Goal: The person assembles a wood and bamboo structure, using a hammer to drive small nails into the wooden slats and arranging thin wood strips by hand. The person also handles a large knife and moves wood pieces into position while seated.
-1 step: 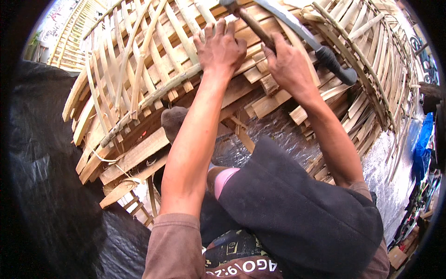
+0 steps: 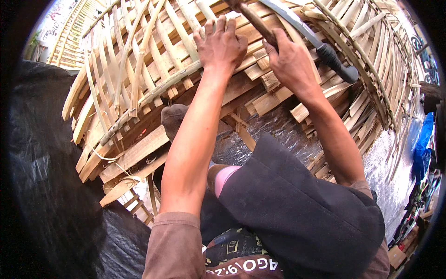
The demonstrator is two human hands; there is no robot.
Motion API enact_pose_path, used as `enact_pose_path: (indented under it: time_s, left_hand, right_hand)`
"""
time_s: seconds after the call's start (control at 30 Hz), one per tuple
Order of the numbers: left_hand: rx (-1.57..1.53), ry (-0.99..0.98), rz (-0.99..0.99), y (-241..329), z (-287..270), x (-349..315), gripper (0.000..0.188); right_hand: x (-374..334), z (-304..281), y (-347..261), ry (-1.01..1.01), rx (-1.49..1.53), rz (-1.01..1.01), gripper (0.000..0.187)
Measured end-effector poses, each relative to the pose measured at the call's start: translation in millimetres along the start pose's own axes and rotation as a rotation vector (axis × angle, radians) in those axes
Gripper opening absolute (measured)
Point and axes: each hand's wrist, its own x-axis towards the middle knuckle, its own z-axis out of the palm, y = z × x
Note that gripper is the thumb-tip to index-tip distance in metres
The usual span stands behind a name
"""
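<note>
A large frame of woven bamboo slats [image 2: 139,69] fills the upper half of the view. My left hand [image 2: 222,44] lies flat on the slats near the top, fingers spread, holding nothing. Just to its right, my right hand [image 2: 290,60] is closed around a brown wooden handle [image 2: 255,21] that runs up out of view, so its head is hidden. A long knife with a grey blade and black grip [image 2: 337,63] lies on the slats behind my right hand. My foot in a brown sock [image 2: 174,118] rests against the frame's lower slats.
My bent knee in black shorts [image 2: 297,204] sits between my arms. A black plastic sheet [image 2: 46,186] covers the left side. More bamboo ribs [image 2: 385,69] curve down the right, and beyond them lie a blue object [image 2: 423,144] and clutter.
</note>
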Motion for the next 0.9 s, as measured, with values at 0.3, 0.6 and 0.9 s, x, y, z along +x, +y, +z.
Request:
enact_pose_path:
  time_s: [0.3, 0.6, 0.9]
  left_hand:
    - [-0.031, 0.053, 0.028, 1.8, 0.1, -3.7, 0.054]
    - [-0.036, 0.056, 0.019, 2.1, -2.0, -5.1, 0.055]
    - [-0.009, 0.011, 0.026, 2.2, -3.1, -2.1, 0.058]
  right_hand:
    - [-0.4, 1.8, 5.9, 0.154, 0.005, -0.129, 0.025]
    - [-4.1, -0.1, 0.6, 0.153, 0.048, -0.107, 0.027]
    - [-2.5, -0.1, 0.2, 0.169, 0.105, -0.062, 0.024]
